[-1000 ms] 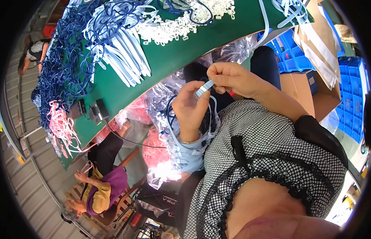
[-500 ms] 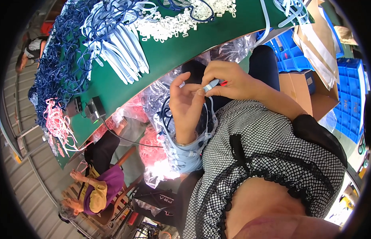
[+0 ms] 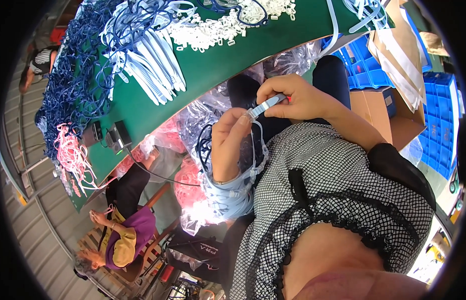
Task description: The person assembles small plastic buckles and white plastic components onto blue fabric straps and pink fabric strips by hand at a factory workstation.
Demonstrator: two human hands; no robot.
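A light blue ribbed strap (image 3: 265, 105) stretches at a slant between my two hands, above my lap. My left hand (image 3: 228, 142) pinches its lower end, where a small pale buckle-like piece (image 3: 251, 115) shows at the fingertips. My right hand (image 3: 297, 98) grips the strap's other, darker-looking end between thumb and fingers. A thin light blue loop (image 3: 261, 137) hangs below the hands. Around my left forearm lies a bunch of light blue straps (image 3: 228, 197), with dark blue cord beside it.
On the green table (image 3: 203, 75) lie blue cords (image 3: 75, 95), pale straps (image 3: 155, 67), white buckles (image 3: 205, 35), pink cords (image 3: 73, 155) and a small black box (image 3: 119, 136). Plastic bags hang below its edge. A cardboard box (image 3: 378, 112) and blue crates (image 3: 438, 125) stand right. Another person (image 3: 128, 237) sits left.
My right hand has drawn slightly up and right, so more of the strap shows between my hands. My left fingers, spread before, have closed around the buckle end.
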